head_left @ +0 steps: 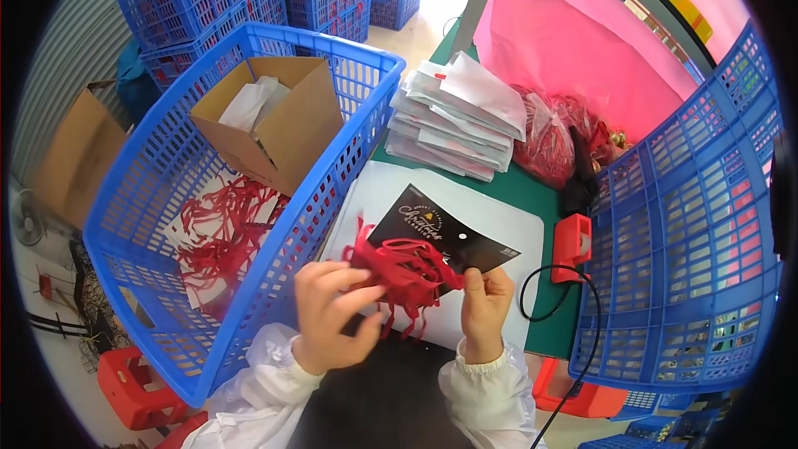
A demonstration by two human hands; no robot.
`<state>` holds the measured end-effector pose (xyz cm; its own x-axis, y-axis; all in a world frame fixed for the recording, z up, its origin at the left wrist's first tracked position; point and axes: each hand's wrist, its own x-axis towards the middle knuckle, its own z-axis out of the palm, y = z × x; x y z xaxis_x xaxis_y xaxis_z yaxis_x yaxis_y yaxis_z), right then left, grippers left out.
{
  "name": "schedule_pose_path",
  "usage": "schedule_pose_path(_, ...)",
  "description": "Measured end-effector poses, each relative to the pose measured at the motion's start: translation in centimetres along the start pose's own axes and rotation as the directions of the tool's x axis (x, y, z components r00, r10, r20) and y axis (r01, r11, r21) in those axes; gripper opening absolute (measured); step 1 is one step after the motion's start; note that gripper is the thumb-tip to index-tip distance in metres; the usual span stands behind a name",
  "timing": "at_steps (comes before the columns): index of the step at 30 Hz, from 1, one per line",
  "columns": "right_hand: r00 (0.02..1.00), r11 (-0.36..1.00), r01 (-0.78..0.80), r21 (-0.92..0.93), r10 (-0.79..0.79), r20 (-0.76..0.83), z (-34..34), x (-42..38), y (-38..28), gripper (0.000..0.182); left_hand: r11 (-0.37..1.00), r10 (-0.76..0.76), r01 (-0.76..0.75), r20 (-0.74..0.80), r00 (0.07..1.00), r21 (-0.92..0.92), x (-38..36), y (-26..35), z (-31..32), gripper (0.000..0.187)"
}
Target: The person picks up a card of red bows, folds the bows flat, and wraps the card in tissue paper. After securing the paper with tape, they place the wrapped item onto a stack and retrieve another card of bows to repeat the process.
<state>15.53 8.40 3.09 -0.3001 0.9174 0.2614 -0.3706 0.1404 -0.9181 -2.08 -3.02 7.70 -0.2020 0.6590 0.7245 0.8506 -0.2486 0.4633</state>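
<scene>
Pinching black Christmas card [453,234] near lower right edge with right hand [485,309]. Left hand [337,309] with fingers apart, at left edge of red ribbon bunch [407,270]; cannot tell whether gripping any strand. Ribbons between hands, over card's near side, above white mat [503,208] on green bench [544,328]. Apparently at step of sorting ribbons against card. Probably called for next: steady right pinch, gentle left-finger separation of loops, without tangling. To left, more ribbons [220,237] inside blue basket [312,224].
</scene>
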Motion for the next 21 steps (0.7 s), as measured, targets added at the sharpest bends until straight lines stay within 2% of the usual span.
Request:
schedule_pose_path(1,1.0,1.0,0.002,0.005,-0.002,-0.003,0.3,-0.1,0.0,0.019,0.997,0.054,-0.056,0.037,0.998,0.055,0.8,0.5,0.6,0.038)
schedule_pose_path(6,1.0,1.0,0.015,-0.018,-0.015,-0.015,0.9,-0.6,-0.4,0.02,0.992,-0.05,0.039,0.09,0.995,0.121,1.2,1.3,3.3,0.028)
schedule_pose_path(11,0.998,0.994,0.012,-0.109,-0.019,-0.067,1.8,-0.8,-0.3,0.018,0.993,-0.086,0.081,0.057,0.995,0.091,1.3,2.5,4.0,0.024)
schedule_pose_path(15,0.993,0.986,-0.038,-0.159,0.02,-0.116,1.7,-0.6,0.1,0.015,0.995,0.002,-0.01,0.082,0.997,0.097,0.4,4.3,5.9,0.022)
schedule_pose_path(16,0.991,0.984,-0.061,-0.167,0.039,-0.13,1.5,-0.6,0.2,0.015,0.992,0.015,-0.029,0.111,0.994,0.124,0.0,4.3,6.3,0.021)
schedule_pose_path(19,0.979,0.993,-0.11,0.035,0.114,-0.166,1.1,0.2,-0.6,0.014,0.971,0.124,-0.179,0.305,0.944,0.158,-1.1,4.1,6.8,0.021)
schedule_pose_path(21,0.983,0.995,-0.087,-0.038,0.08,-0.168,0.8,0.3,-0.9,0.015,0.96,0.135,-0.228,0.442,0.887,0.164,-2.2,4.3,7.0,0.025)
